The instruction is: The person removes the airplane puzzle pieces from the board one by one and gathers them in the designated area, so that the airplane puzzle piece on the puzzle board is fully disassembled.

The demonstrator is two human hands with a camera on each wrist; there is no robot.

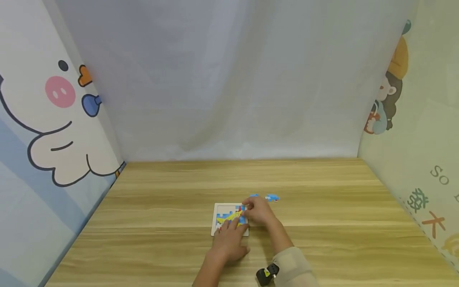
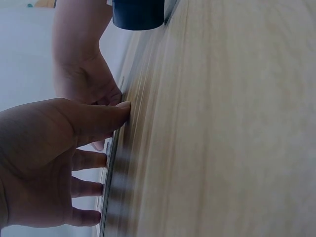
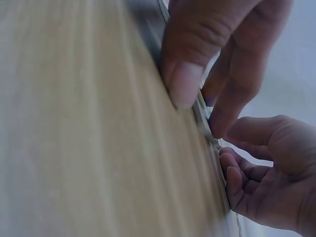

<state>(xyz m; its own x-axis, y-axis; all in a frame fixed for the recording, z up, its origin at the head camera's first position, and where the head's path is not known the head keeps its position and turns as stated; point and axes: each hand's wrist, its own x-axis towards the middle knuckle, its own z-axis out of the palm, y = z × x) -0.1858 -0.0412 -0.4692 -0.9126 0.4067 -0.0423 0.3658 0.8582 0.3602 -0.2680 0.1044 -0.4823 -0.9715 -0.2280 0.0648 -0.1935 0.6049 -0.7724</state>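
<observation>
A small square jigsaw puzzle (image 1: pixel 229 213) in a white frame lies on the table, showing a yellow shape on blue, with part of its upper left bare. My left hand (image 1: pixel 230 242) rests its spread fingers on the puzzle's lower part; its thumb points right. At the upper right edge, my right hand (image 1: pixel 259 211) has curled fingers and pinches a puzzle piece (image 1: pixel 240 208), mostly hidden by the fingers. In the right wrist view, the right thumb (image 3: pixel 183 81) is at the frame's edge, with fingers bent over the top beside the left hand (image 3: pixel 276 173).
Two loose blue puzzle pieces lie just beyond the right hand; the right-hand piece (image 1: pixel 272 197) shows fully, the other (image 1: pixel 254 195) partly. A black device (image 1: pixel 267 275) sits at the right wrist. The wooden table (image 1: pixel 161 199) meets a grey curtain (image 1: pixel 229 99) behind and printed side panels.
</observation>
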